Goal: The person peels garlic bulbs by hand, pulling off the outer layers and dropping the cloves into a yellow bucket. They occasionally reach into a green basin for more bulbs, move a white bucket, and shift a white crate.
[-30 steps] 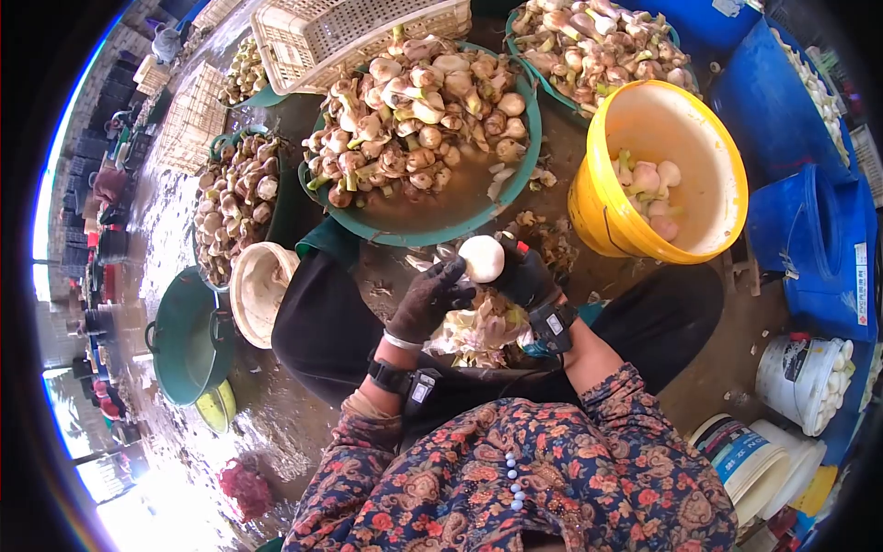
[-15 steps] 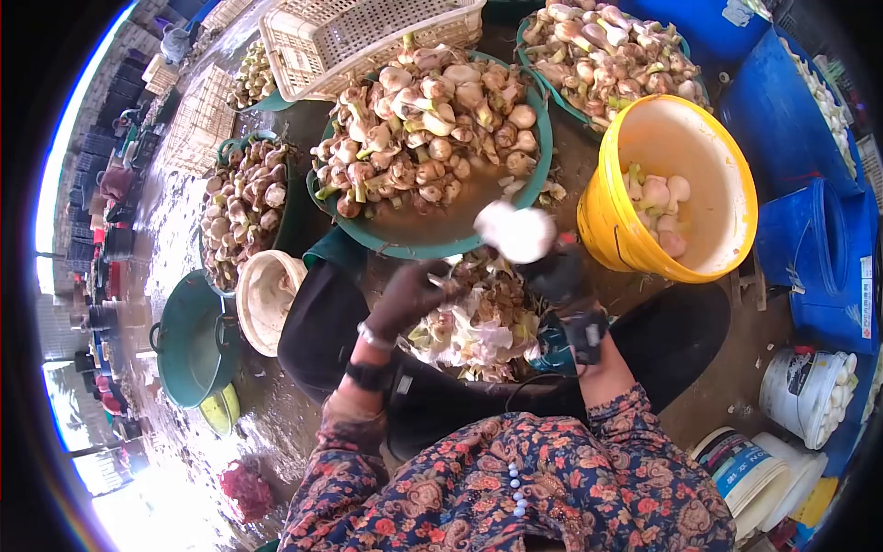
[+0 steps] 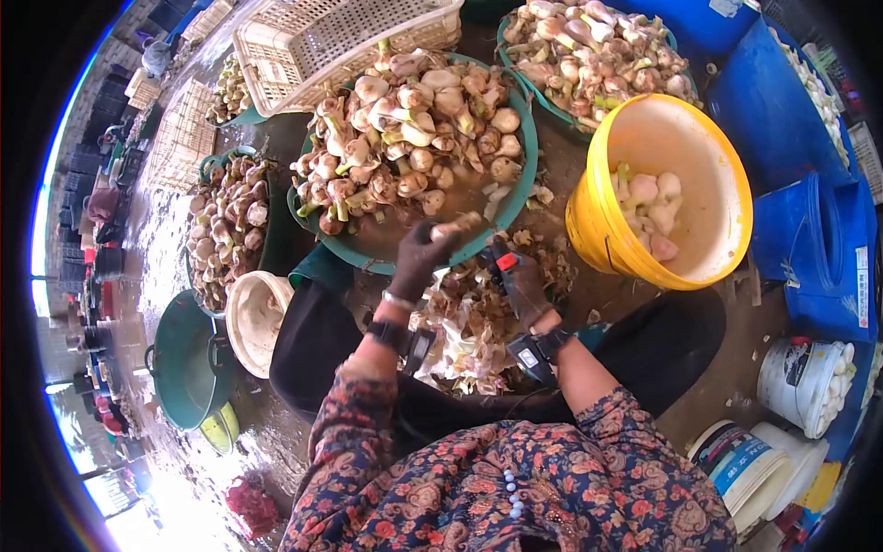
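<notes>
My left hand (image 3: pixel 427 259), in a dark glove, is closed around a brownish bulb with a stem (image 3: pixel 457 225) over the near rim of the big green tub (image 3: pixel 529 175). Soaking in brown water, a heap of unpeeled bulbs (image 3: pixel 405 129) fills that tub. In my right hand (image 3: pixel 526 290), also gloved, is a small tool with a black and red handle (image 3: pixel 504 261); its working end is hard to make out. Beneath both hands lies a pile of peeled skins (image 3: pixel 469 322). The yellow bucket (image 3: pixel 593 221) at my right holds several pale peeled bulbs (image 3: pixel 658 204).
More bulbs fill a second green tub (image 3: pixel 682 55) at the back right and another tub (image 3: pixel 230 221) at left. A cream plastic crate (image 3: pixel 262 69) stands behind. A white bucket (image 3: pixel 241 317), a green basin (image 3: pixel 179 368) and blue bins (image 3: pixel 782 101) surround me.
The blurred white bulb between my hands is gone from them. My left hand has moved up to the tub and now holds a brownish bulb. My right hand has come down and left.
</notes>
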`<state>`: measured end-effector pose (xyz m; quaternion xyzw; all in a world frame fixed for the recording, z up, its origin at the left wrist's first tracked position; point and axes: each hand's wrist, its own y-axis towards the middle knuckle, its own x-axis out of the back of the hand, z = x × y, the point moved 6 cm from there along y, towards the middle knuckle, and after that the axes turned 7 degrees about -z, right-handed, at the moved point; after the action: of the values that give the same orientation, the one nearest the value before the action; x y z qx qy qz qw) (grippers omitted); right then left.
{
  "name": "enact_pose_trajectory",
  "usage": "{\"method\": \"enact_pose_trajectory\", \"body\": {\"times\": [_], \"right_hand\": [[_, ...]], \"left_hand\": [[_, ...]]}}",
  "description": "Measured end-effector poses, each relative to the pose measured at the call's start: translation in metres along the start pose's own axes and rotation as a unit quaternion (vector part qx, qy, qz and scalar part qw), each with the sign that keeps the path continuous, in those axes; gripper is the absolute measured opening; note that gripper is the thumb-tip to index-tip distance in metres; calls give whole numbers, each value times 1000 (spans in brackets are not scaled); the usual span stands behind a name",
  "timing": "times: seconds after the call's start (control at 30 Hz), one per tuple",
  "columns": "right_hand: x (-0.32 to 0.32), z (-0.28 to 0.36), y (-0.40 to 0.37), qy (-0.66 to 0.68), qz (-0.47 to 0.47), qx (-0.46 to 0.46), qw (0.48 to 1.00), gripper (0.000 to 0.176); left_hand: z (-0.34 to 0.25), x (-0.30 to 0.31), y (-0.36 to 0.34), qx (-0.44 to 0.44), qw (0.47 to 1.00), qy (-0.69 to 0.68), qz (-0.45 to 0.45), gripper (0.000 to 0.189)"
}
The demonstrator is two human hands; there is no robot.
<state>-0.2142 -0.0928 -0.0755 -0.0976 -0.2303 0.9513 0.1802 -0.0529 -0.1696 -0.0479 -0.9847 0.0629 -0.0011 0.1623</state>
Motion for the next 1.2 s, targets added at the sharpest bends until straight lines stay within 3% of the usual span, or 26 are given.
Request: {"method": "enact_pose_trajectory", "body": {"times": [0.1, 0.17, 0.2, 0.27, 0.4, 0.43, 0.47, 0.5, 0.63, 0.67, 0.7, 0.73, 0.77, 0.8, 0.87, 0.9, 0.93, 0.97, 1.0, 1.03, 1.1, 1.17, 1.2], "right_hand": [[-2, 16, -17, 8, -15, 43, 999, 29], [-3, 36, -30, -3, 7, 76, 997, 28], [-2, 40, -33, -2, 8, 79, 997, 28], [-4, 49, -39, -73, 38, 126, 989, 27], [-4, 40, -39, -184, 40, 219, 957, 26], [-5, 31, -39, -25, 74, 118, 990, 28], [-8, 18, -39, 135, 107, 12, 985, 31], [-5, 0, -32, 107, 204, 98, 968, 38], [-12, 28, -57, 94, 214, 4, 972, 44], [-15, 29, -69, 87, 211, -77, 971, 44], [-16, 25, -76, 79, 206, -156, 963, 45], [-13, 14, -71, 77, 206, -159, 962, 45], [-12, 5, -62, 46, 231, -101, 967, 44], [-12, -3, -53, 15, 256, -40, 966, 43], [-15, 11, -49, -22, 216, -38, 975, 35], [-17, 2, -42, -42, 213, -26, 976, 33], [-19, -5, -39, -62, 209, -16, 976, 30], [-15, 7, -39, -203, 223, 186, 935, 31], [-12, 2, -36, -204, 223, 184, 935, 31], [-12, 6, -38, -206, 240, 187, 930, 36], [-11, 14, -41, -208, 258, 188, 925, 42], [-10, 28, -44, -335, 244, 253, 874, 49], [-10, 32, -45, -335, 247, 252, 873, 49]], "left_hand": [[-10, -20, -48, -37, 996, 62, 49, 45], [-25, -23, -63, -178, 961, 209, 28, 51], [-28, -23, -67, -181, 961, 209, 26, 51], [-56, -31, -84, -291, 887, 358, 15, 55], [-59, -26, -89, -234, 905, 351, 47, 52], [-52, -22, -89, -99, 971, 199, 88, 50], [-44, -21, -93, 41, 991, 37, 126, 48], [-37, -16, -93, 67, 986, -12, 153, 46], [-32, -22, -104, -4, 992, -88, 88, 45], [-30, -25, -105, -4, 992, -88, 88, 45], [-30, -27, -106, -40, 995, -21, 85, 50], [-30, -27, -108, -74, 993, 44, 81, 54], [-37, -24, -107, -141, 981, 126, 53, 62], [-37, -21, -107, -139, 981, 126, 50, 62], [-46, -16, -108, -116, 982, 145, 16, 55], [-57, -18, -113, -174, 966, 193, 10, 49], [-54, -12, -109, -171, 966, 194, 10, 49], [-41, -11, -102, -109, 965, 225, 73, 44], [-29, -12, -100, -47, 957, 254, 136, 39], [-27, -12, -103, 10, 984, 147, 97, 31], [-18, -5, -104, 22, 992, 100, 77, 29], [-9, 3, -102, 33, 997, 54, 55, 28], [-7, 5, -103, -12, 984, 161, 74, 26]]}}
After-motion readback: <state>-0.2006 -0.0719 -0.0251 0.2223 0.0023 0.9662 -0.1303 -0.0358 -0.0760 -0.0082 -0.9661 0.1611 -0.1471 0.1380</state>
